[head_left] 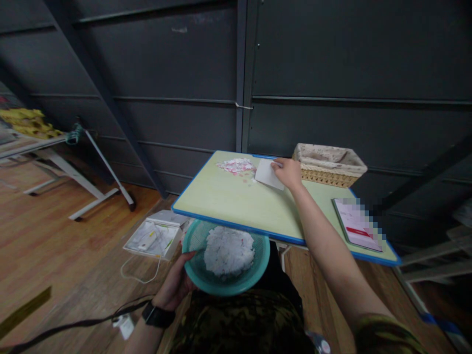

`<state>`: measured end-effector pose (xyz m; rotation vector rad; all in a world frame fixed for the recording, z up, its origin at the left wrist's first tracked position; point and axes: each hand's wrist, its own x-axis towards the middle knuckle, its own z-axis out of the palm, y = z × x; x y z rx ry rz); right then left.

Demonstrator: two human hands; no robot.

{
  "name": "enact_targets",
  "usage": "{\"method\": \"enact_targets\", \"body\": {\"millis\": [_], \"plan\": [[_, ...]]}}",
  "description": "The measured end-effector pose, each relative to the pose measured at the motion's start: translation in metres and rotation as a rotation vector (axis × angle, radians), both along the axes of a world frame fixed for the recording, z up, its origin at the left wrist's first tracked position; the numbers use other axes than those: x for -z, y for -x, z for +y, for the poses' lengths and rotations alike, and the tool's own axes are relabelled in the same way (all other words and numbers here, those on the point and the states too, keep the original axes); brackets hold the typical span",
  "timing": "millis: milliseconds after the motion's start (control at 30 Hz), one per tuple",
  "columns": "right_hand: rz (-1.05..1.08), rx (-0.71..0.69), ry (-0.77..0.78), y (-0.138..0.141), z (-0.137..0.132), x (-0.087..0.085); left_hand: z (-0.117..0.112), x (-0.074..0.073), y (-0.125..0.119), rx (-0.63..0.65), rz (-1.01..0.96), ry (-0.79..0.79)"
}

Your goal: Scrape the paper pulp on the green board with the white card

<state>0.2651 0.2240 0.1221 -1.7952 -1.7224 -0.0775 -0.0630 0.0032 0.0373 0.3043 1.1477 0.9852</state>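
Head view: left hand [178, 280] grips a teal basket [230, 289] of white scraps [228, 250]. Right hand [288, 172] pinches a white card [266, 172] beside pinkish bits [236, 166].

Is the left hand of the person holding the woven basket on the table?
No, the left hand holds the teal bowl by its rim, and the woven basket stands apart on the table.

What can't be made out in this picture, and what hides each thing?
All in the head view:
Left hand: some fingers hidden by the teal basket.
Basket's floor: mostly covered by the white heap.
Tablet: text pixelated or too small.
Yellow pile: cut off by left edge.
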Motion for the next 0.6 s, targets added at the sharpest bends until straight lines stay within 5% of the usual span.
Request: {"method": "enact_targets", "body": {"millis": [600], "plan": [[0.042,-0.070,0.041,-0.0020,-0.0008,-0.0042,-0.0012,0.0001,0.0005,0.029,-0.004,-0.014]]}}
